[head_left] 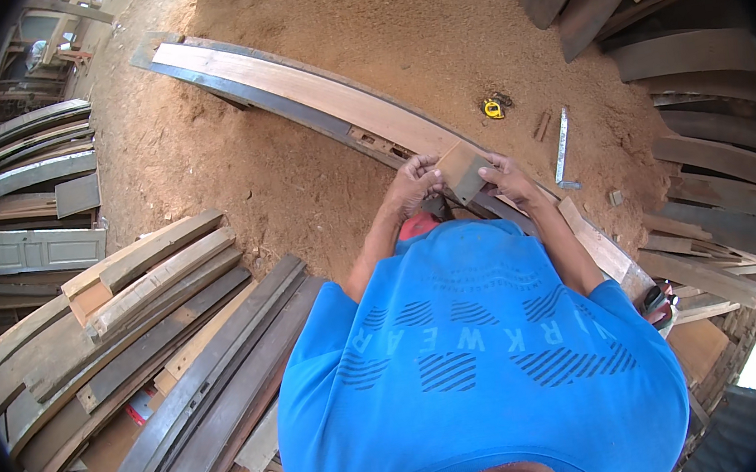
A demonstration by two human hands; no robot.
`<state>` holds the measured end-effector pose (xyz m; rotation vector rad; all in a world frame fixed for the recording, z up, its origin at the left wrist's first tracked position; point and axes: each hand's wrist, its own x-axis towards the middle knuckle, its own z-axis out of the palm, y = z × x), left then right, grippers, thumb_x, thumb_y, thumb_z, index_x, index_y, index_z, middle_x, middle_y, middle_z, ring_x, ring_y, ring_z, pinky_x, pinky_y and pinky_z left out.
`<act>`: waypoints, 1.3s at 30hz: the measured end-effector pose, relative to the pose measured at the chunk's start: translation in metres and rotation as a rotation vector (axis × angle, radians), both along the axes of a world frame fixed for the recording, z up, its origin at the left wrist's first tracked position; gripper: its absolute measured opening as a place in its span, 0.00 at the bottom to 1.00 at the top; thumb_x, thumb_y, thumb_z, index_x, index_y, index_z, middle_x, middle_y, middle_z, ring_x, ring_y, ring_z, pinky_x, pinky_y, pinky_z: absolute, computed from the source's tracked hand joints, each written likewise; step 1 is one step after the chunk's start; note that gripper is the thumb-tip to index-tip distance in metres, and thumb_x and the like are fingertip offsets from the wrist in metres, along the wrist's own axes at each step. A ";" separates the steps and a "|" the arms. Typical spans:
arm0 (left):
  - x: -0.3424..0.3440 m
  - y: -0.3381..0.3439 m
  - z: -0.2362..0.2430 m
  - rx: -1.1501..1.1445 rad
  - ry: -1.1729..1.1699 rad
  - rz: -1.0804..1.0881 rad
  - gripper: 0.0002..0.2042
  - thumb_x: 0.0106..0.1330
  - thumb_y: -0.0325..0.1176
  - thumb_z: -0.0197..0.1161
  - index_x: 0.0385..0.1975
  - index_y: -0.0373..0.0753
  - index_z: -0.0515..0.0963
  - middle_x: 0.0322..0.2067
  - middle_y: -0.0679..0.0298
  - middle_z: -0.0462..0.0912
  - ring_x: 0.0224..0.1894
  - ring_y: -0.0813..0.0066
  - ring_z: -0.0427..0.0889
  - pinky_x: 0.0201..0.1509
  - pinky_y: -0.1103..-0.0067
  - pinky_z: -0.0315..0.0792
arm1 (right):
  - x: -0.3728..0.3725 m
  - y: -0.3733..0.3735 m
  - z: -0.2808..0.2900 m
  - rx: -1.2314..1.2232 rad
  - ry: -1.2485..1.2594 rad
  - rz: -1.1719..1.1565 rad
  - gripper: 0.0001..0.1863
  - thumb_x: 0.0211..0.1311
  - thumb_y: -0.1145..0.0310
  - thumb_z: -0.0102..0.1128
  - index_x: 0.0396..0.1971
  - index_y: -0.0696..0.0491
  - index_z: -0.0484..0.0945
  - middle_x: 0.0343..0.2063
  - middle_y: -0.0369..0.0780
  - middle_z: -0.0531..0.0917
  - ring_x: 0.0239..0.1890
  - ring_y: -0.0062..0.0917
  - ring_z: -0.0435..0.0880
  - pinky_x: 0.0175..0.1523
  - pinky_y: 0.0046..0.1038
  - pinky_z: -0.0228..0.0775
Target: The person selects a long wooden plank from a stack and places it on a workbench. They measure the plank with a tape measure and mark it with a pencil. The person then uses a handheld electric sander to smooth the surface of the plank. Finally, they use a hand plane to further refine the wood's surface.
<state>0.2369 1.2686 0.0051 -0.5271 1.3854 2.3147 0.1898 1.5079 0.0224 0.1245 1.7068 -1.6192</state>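
Both my hands hold a small flat square piece (463, 173), tan on its upper part and grey-green on its lower part; whether it is sandpaper or thin wood I cannot tell. At its left edge, my left hand (415, 185) is closed with thumb and fingers on it. The right edge is pinched by my right hand (507, 178). Beneath lies a long plank (290, 82) with a pale, fresh-looking face, resting along a dark beam (246, 96) with slots cut near my left hand. The piece covers part of the plank.
On the sawdust-covered ground (356, 10) beyond the plank lie a yellow tape measure (493, 108) and a metal square (561, 147). Stacked boards (174, 292) fill the left side. More dark planks (688, 56) line the right. A dark tool (655, 300) sits by my right elbow.
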 end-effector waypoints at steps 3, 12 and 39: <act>0.011 0.008 -0.019 -0.057 -0.042 -0.056 0.11 0.67 0.29 0.62 0.46 0.35 0.73 0.33 0.66 0.79 0.30 0.80 0.78 0.33 0.84 0.76 | 0.005 0.015 -0.012 0.158 0.057 0.089 0.19 0.64 0.65 0.59 0.53 0.56 0.76 0.35 0.34 0.82 0.32 0.17 0.79 0.33 0.21 0.72; 0.028 0.014 -0.051 -0.191 -0.138 -0.019 0.10 0.68 0.29 0.59 0.46 0.34 0.73 0.33 0.63 0.80 0.30 0.79 0.79 0.34 0.82 0.77 | 0.030 0.009 -0.037 0.112 0.041 0.014 0.16 0.63 0.70 0.59 0.48 0.62 0.77 0.37 0.38 0.82 0.36 0.21 0.80 0.39 0.24 0.74; 0.025 0.012 -0.047 -0.266 -0.113 0.257 0.29 0.65 0.25 0.60 0.65 0.26 0.59 0.57 0.48 0.74 0.55 0.67 0.76 0.57 0.77 0.72 | -0.046 -0.140 0.002 0.815 0.704 0.756 0.22 0.60 0.59 0.58 0.49 0.57 0.70 0.38 0.55 0.82 0.45 0.50 0.81 0.49 0.47 0.71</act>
